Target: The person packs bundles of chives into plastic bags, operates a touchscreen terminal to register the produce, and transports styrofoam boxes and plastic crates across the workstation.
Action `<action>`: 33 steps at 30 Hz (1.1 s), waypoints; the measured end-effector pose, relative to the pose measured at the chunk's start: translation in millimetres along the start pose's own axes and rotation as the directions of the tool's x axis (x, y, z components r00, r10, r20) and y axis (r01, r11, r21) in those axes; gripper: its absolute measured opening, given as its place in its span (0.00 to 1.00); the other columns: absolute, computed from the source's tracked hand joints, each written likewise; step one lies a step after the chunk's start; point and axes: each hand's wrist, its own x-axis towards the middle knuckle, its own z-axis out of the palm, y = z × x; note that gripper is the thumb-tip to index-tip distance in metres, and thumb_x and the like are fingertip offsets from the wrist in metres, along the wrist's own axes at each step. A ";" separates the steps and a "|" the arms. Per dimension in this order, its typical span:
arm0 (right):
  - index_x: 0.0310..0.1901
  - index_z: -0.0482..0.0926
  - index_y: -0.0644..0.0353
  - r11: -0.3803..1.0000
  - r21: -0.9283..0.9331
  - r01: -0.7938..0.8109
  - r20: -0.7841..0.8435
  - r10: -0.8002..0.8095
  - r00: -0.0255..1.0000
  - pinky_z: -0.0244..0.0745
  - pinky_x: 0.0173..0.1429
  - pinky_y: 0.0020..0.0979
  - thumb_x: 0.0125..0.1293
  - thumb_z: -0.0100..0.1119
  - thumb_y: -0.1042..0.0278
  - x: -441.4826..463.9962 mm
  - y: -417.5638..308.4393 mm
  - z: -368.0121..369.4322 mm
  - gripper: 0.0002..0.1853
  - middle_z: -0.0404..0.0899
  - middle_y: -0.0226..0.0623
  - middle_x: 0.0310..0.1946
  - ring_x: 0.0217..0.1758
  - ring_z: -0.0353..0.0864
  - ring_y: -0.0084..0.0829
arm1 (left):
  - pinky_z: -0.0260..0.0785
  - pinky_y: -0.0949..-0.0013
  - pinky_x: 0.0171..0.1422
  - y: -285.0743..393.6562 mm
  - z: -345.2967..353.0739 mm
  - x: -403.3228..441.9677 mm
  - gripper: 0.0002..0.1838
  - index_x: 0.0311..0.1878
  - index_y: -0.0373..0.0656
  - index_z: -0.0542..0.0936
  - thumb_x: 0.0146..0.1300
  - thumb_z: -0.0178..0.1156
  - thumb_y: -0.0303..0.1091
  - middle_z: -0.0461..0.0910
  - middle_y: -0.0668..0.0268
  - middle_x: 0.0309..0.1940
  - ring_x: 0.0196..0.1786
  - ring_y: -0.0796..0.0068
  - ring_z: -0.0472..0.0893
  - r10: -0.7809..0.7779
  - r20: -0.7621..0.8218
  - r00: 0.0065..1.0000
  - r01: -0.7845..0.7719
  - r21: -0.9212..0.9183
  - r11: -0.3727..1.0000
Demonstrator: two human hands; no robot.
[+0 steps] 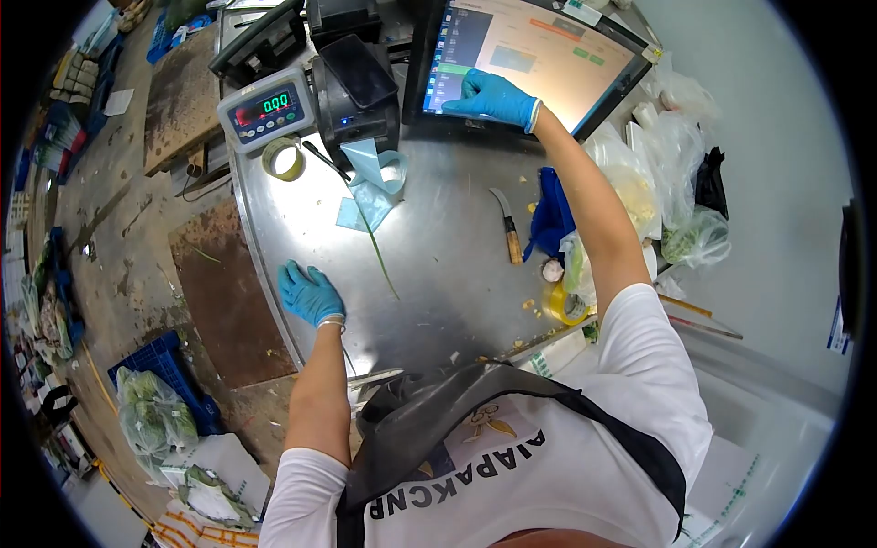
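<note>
My left hand (311, 292), in a blue glove, rests on the left part of the steel table (438, 320) with its fingers apart and nothing in it. My right hand (493, 99), also gloved in blue, is at the lower left of a lit monitor (539, 55). One finger reaches toward the screen while the others look curled in, with nothing held. Between the hands lie light-blue label strips (370, 201) and a thin green stalk (379, 260). A curved knife (509, 228) with a wooden handle lies below my right hand.
A scale (265, 110) reading 0.00 and a tape roll (282, 159) stand at the table's upper left, beside a black printer (365, 119). A blue cloth (551, 215), yellow tape (566, 304) and plastic bags (671, 173) crowd the right. Bagged vegetables (155, 416) are lower left.
</note>
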 end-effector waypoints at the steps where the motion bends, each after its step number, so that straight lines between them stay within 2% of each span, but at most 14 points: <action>1: 0.29 0.74 0.58 0.998 0.053 -0.027 0.030 0.025 0.999 0.74 0.41 0.28 0.53 0.69 0.38 -3.4 0.3 1.5 0.28 0.78 0.37 0.22 0.28 0.77 0.26 | 0.63 0.54 0.65 -0.8 0.9 0.1 0.21 0.57 0.39 0.75 0.63 0.57 0.38 0.72 0.52 0.61 0.62 0.52 0.71 0.005 -0.002 1.000 -0.005 0.001 1.000; 3: 0.29 0.74 0.59 0.984 0.154 -0.084 0.094 0.070 0.993 0.74 0.41 0.28 0.53 0.69 0.38 -15.9 -14.4 3.1 0.28 0.78 0.37 0.23 0.29 0.77 0.26 | 0.63 0.54 0.65 -1.3 2.5 -0.3 0.21 0.57 0.39 0.75 0.63 0.57 0.38 0.72 0.52 0.61 0.61 0.52 0.71 0.008 -0.003 1.000 -0.008 0.003 1.000; 5: 0.28 0.74 0.58 0.999 0.050 -0.015 0.108 0.009 0.994 0.74 0.41 0.30 0.53 0.67 0.37 -18.6 -9.6 16.1 0.28 0.78 0.39 0.25 0.30 0.77 0.29 | 0.63 0.54 0.64 -1.8 3.7 -1.0 0.21 0.57 0.39 0.75 0.64 0.57 0.38 0.72 0.52 0.61 0.61 0.52 0.72 0.008 -0.005 1.000 -0.008 0.001 1.000; 8: 0.24 0.76 0.59 0.999 0.042 -0.032 0.148 0.025 0.989 0.74 0.42 0.32 0.52 0.67 0.36 -22.9 -8.8 39.8 0.28 0.79 0.40 0.26 0.30 0.78 0.32 | 0.62 0.54 0.65 -2.2 4.2 -0.8 0.21 0.57 0.39 0.75 0.63 0.57 0.39 0.72 0.52 0.60 0.61 0.52 0.72 0.007 -0.003 1.000 -0.007 -0.005 1.000; 11: 0.22 0.77 0.60 0.995 -0.075 0.070 0.191 -0.054 0.980 0.74 0.39 0.34 0.52 0.66 0.35 -16.4 -3.4 60.1 0.30 0.79 0.41 0.26 0.29 0.78 0.34 | 0.62 0.54 0.65 -2.9 2.3 -0.7 0.21 0.57 0.39 0.75 0.63 0.57 0.38 0.72 0.52 0.60 0.61 0.52 0.71 0.010 0.008 1.000 -0.010 0.001 1.000; 12: 0.20 0.78 0.60 0.997 -0.069 0.036 0.246 -0.018 0.969 0.74 0.39 0.36 0.52 0.65 0.34 -13.3 -3.2 63.0 0.30 0.79 0.43 0.28 0.30 0.79 0.35 | 0.62 0.54 0.65 -2.9 2.4 -0.5 0.21 0.57 0.39 0.75 0.63 0.58 0.38 0.72 0.52 0.60 0.61 0.52 0.71 0.011 0.008 1.000 -0.011 0.002 1.000; 15: 0.23 0.78 0.60 0.999 -0.035 -0.033 0.257 0.041 0.966 0.74 0.41 0.36 0.52 0.64 0.34 -7.4 -1.9 62.0 0.30 0.80 0.43 0.29 0.31 0.78 0.35 | 0.61 0.53 0.66 -1.5 0.5 0.6 0.21 0.57 0.38 0.74 0.63 0.57 0.38 0.71 0.51 0.61 0.63 0.52 0.70 0.002 0.032 0.999 -0.001 -0.008 1.000; 18: 0.26 0.78 0.60 0.995 -0.043 -0.086 0.177 0.092 0.980 0.73 0.42 0.36 0.52 0.64 0.34 -1.9 3.5 61.3 0.30 0.79 0.44 0.28 0.31 0.77 0.36 | 0.61 0.53 0.66 -1.0 0.3 0.8 0.21 0.58 0.38 0.74 0.63 0.57 0.38 0.70 0.50 0.62 0.63 0.52 0.70 -0.005 0.043 0.999 0.006 -0.013 1.000; 21: 0.29 0.77 0.59 0.997 -0.043 -0.059 0.181 0.066 0.981 0.73 0.41 0.35 0.52 0.64 0.34 1.9 4.8 60.1 0.30 0.78 0.43 0.26 0.31 0.76 0.35 | 0.61 0.53 0.66 -0.9 -0.4 1.9 0.22 0.58 0.38 0.74 0.63 0.57 0.38 0.70 0.50 0.62 0.63 0.52 0.70 -0.011 0.050 0.999 0.013 -0.024 1.000; 27: 0.26 0.77 0.58 0.995 -0.068 -0.078 0.278 0.094 0.956 0.73 0.41 0.35 0.53 0.62 0.32 1.3 -1.9 59.1 0.30 0.78 0.42 0.26 0.30 0.76 0.34 | 0.60 0.53 0.67 -0.9 -0.4 1.4 0.23 0.59 0.38 0.73 0.63 0.58 0.38 0.70 0.51 0.63 0.64 0.52 0.69 -0.018 0.071 0.997 0.020 -0.021 1.000; 30: 0.25 0.77 0.58 0.999 -0.050 -0.016 0.249 0.028 0.968 0.73 0.41 0.35 0.53 0.61 0.31 -0.7 -1.0 62.9 0.31 0.78 0.41 0.25 0.29 0.76 0.33 | 0.60 0.53 0.67 -2.4 1.9 0.7 0.23 0.60 0.38 0.72 0.63 0.57 0.38 0.69 0.51 0.64 0.65 0.53 0.69 -0.017 0.070 0.997 0.018 -0.004 1.000; 33: 0.24 0.77 0.57 0.998 0.005 -0.056 0.294 0.052 0.954 0.73 0.41 0.34 0.53 0.62 0.31 -5.5 -3.3 64.0 0.31 0.78 0.40 0.25 0.29 0.75 0.33 | 0.60 0.53 0.67 -2.2 1.9 0.0 0.23 0.60 0.39 0.72 0.64 0.57 0.39 0.69 0.51 0.64 0.65 0.53 0.68 -0.022 0.074 0.997 0.022 0.002 1.000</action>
